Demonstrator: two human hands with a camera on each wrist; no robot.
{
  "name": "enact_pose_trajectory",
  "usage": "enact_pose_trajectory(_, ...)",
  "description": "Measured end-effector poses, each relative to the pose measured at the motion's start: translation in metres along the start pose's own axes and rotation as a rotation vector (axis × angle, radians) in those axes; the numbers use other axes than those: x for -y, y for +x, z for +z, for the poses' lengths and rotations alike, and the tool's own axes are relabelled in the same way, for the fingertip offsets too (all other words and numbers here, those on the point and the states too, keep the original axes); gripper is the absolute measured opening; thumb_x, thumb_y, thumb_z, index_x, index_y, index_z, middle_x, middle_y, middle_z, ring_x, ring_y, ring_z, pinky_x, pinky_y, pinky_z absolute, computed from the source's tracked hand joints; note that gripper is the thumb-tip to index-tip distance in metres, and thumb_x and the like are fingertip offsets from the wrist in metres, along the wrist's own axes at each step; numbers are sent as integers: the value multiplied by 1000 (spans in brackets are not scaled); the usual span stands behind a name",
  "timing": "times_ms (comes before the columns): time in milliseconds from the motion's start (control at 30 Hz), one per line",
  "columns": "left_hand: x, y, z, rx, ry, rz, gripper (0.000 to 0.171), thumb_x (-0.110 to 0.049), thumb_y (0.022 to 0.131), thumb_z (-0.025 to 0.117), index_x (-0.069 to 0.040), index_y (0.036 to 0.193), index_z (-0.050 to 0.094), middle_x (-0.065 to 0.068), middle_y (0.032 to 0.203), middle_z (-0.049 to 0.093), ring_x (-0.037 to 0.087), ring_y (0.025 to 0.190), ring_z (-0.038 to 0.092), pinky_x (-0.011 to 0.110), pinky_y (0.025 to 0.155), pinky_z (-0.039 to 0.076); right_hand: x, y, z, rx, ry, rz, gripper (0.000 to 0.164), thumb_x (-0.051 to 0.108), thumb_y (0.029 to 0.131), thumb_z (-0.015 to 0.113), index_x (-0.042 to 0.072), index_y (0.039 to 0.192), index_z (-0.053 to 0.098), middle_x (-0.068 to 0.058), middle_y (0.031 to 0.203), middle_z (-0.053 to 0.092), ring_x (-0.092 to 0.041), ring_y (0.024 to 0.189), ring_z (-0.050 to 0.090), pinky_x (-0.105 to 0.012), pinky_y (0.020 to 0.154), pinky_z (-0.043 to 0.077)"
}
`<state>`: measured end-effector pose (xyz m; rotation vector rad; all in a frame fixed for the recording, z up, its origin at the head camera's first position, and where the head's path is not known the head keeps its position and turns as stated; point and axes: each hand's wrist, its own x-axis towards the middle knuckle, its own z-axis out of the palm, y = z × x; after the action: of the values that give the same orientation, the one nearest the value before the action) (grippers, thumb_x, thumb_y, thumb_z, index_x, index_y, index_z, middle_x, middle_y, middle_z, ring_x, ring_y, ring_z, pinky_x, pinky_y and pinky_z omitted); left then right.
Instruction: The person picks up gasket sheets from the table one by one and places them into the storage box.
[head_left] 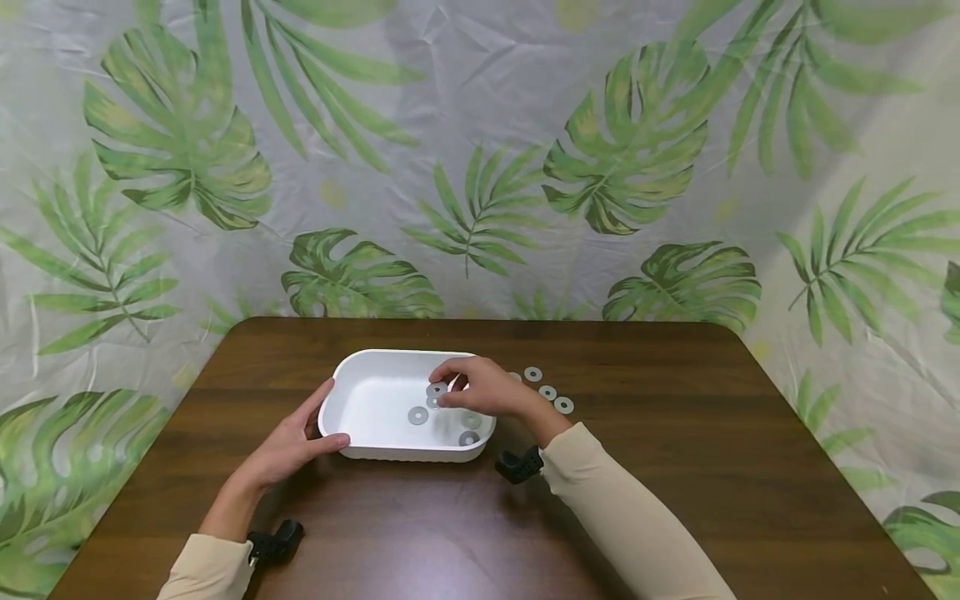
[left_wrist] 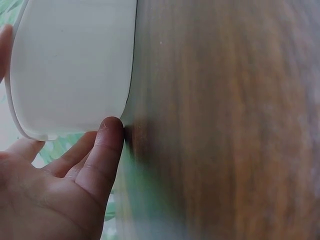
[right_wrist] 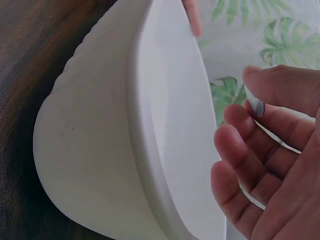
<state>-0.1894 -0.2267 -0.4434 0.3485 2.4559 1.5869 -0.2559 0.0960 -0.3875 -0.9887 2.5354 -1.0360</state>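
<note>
A white oblong plastic basin (head_left: 375, 451) stands on the table, with several flat grey washers inside, one washer (head_left: 417, 415) near its middle. My left hand (head_left: 288, 447) holds the basin's left end, thumb at the near side and fingers round toward the far side. In the left wrist view, the thumb (left_wrist: 104, 155) lies against the white wall. Over the basin's right part is my right hand (head_left: 483, 387), pinching a washer (right_wrist: 255, 104) between thumb and index finger. Its other fingers (right_wrist: 232, 145) are bent and hold nothing.
Right of the basin, several more washers lie on the brown wooden table (head_left: 675, 467), among them one washer (head_left: 564, 405) nearest the front. A leaf-patterned cloth (head_left: 480, 167) hangs behind the table. Each wrist wears a black band mount (head_left: 519, 465).
</note>
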Motion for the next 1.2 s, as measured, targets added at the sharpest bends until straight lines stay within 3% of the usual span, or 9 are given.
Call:
enact_pose_trajectory(333, 2, 1, 0, 1, -12, 10, 96, -18, 90, 73, -10, 161, 9, 28, 163, 18, 42, 144, 32, 7, 90, 38, -7, -4, -2, -40, 26, 61, 44, 13, 90, 72, 1, 130, 59, -20, 132, 61, -30, 109, 64, -39, 96, 51)
enact_pose_trajectory(567, 0, 1, 0, -4, -7, 13, 96, -19, 90, 73, -10, 161, 9, 28, 162, 19, 42, 144, 32, 7, 90, 38, -18, -17, -10, -159, -27, 77, 30, 15, 94, 67, 6, 122, 65, -11, 125, 65, -27, 109, 64, -38, 91, 52)
enact_pose_trajectory(767, 2, 0, 1, -8, 14, 2, 96, -19, 90, 73, -9, 161, 10, 29, 162, 20, 42, 143, 34, 8, 90, 39, -42, -25, -18, -260, -30, 132, 25, 12, 95, 63, 3, 118, 66, -14, 119, 65, -29, 109, 62, -42, 95, 51)
enact_pose_trajectory(1200, 1, 1, 1, 4, 4, -9, 96, -19, 90, 72, -11, 161, 8, 30, 161, 21, 42, 141, 37, 11, 89, 42, -80, -32, -46, -275, -146, 225, 26, 15, 94, 63, 2, 116, 67, -16, 117, 65, -31, 109, 62, -47, 95, 50)
